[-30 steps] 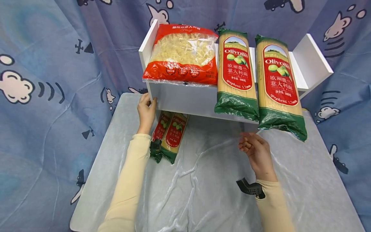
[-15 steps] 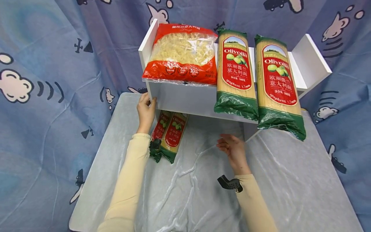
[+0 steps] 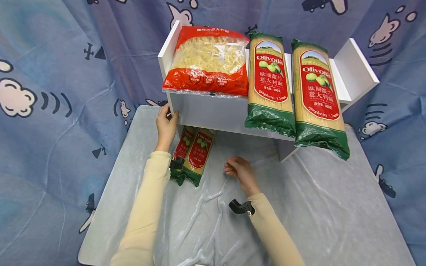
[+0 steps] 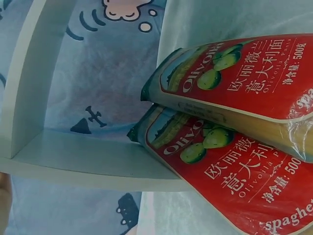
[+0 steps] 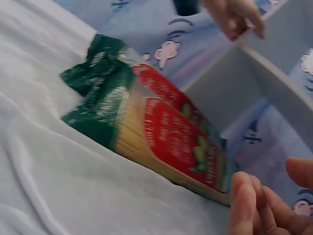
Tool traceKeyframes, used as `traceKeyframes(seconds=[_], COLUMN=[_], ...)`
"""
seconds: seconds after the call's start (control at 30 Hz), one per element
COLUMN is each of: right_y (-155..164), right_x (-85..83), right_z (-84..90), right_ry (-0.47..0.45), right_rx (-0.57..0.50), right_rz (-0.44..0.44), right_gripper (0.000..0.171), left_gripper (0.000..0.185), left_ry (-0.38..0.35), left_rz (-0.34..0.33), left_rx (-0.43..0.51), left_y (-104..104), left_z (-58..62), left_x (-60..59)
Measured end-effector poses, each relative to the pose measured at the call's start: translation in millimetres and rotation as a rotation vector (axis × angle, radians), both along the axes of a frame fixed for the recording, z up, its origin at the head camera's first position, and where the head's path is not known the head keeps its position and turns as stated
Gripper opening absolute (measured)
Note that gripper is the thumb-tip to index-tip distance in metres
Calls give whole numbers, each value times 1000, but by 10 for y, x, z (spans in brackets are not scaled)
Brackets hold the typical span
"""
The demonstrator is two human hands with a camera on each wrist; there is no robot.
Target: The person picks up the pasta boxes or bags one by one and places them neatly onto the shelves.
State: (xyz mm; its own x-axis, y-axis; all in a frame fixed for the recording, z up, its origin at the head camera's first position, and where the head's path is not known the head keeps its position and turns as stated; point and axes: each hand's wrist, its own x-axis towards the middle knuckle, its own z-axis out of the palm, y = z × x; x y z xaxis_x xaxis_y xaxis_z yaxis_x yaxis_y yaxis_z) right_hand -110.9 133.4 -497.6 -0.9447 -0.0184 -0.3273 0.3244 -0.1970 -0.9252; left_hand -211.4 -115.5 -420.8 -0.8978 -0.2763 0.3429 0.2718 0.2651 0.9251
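Observation:
My left hand (image 3: 166,127) grips the left upright of a white two-tier shelf (image 3: 206,114), thumb on its front edge. On the lower level beside that hand, two spaghetti packs (image 3: 199,151) with green ends and red labels lean at the left, one overlapping the other. My right hand (image 3: 240,173) hovers under the shelf board to the right of these packs, fingers loosely bent and holding nothing. In the right wrist view its fingertips (image 5: 243,196) appear just off the lower corner of the front pack.
On the upper board stand a red bag of spiral pasta (image 3: 209,59) and two more spaghetti packs (image 3: 271,81), whose green lower ends overhang the front edge. A wrinkled grey cloth (image 3: 206,229) covers the table, with a blue patterned curtain (image 3: 66,111) behind.
My right hand has moved left beneath the shelf, from near its right upright toward the two lower spaghetti packs. My left hand has kept its grip on the shelf.

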Motion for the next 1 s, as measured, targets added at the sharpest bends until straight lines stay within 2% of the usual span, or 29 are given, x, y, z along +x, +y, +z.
traceKeyframes(seconds=[0.23, 0.57, 0.8, 1.0], right_y=[-270, -543, -682, -745], right_x=[-36, -114, -140, -112], right_z=[-154, -233, -353, -417], right_ry=[-18, -35, -63, -70], right_rx=[67, 75, 86, 215], right_rz=[100, 78, 110, 113], right_gripper=[22, 18, 15, 11], left_gripper=[28, 28, 28, 27], left_ry=[-5, -10, -16, -6], left_rz=[-4, 16, 29, 60], left_rx=[-4, -39, -43, -55], left_y=[3, 0, 8, 30], left_z=[2, -5, -4, -6], left_x=[-2, -14, -13, -6])
